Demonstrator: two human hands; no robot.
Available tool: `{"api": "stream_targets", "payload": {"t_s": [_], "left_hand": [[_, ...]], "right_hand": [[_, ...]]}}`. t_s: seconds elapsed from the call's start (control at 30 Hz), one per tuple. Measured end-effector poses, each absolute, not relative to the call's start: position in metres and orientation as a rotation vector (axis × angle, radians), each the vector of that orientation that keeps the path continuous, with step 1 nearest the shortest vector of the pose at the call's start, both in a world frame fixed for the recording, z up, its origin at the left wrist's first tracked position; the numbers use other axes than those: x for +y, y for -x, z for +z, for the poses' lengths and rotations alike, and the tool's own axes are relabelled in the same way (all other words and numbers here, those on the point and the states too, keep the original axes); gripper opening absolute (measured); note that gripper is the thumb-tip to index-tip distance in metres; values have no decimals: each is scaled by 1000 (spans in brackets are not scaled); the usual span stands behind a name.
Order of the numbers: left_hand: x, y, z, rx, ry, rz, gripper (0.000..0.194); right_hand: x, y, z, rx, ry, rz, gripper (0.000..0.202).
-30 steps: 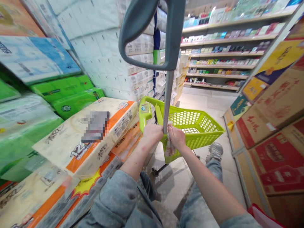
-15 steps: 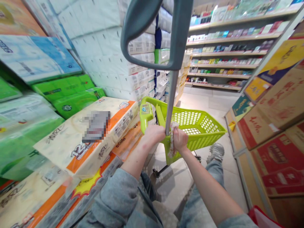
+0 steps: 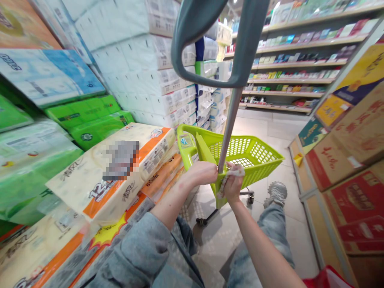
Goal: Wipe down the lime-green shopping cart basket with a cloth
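Just then the right hand [image 3: 233, 188] had moved up and a little further from the pole [image 3: 229, 132], and the pale cloth [image 3: 237, 171] had gone with it. Half a second earlier the cloth hung mostly down the end panel; now much of it was bunched over the fingers near the top rim, while a tail still trailed lower. The working spot therefore seemed to have shifted toward the rim, right of the pole's foot.

That hand was clamped on the cloth, against the end of the lime-green basket [image 3: 258, 167]. The left hand [image 3: 204, 173] lay curled at the foot of the pole, on its other side; its fingertips were hidden, so I could not tell how firmly it gripped, if at all. The pole leaned further right than before, carrying the grey handle [image 3: 213, 82] above both hands.

The basket stood on wheels over the tiled floor [image 3: 264, 124], between a cream tissue pack [image 3: 90, 168] on the left and stacked cartons [image 3: 345, 164] on the right.
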State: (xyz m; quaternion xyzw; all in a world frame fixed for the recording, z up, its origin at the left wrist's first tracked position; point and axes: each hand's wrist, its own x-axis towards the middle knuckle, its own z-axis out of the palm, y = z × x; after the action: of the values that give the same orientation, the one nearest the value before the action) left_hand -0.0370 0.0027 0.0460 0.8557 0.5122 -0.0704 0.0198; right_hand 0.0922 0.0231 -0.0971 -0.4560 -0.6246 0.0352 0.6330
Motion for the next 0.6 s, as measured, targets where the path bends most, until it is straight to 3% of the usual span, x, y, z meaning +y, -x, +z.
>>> {"api": "stream_targets", "payload": {"t_s": [0.6], "left_hand": [[-1,18,41,1757,-2583,-188,34]], "right_hand": [[-16,-56,-133,-1236,1271,152,52]]}}
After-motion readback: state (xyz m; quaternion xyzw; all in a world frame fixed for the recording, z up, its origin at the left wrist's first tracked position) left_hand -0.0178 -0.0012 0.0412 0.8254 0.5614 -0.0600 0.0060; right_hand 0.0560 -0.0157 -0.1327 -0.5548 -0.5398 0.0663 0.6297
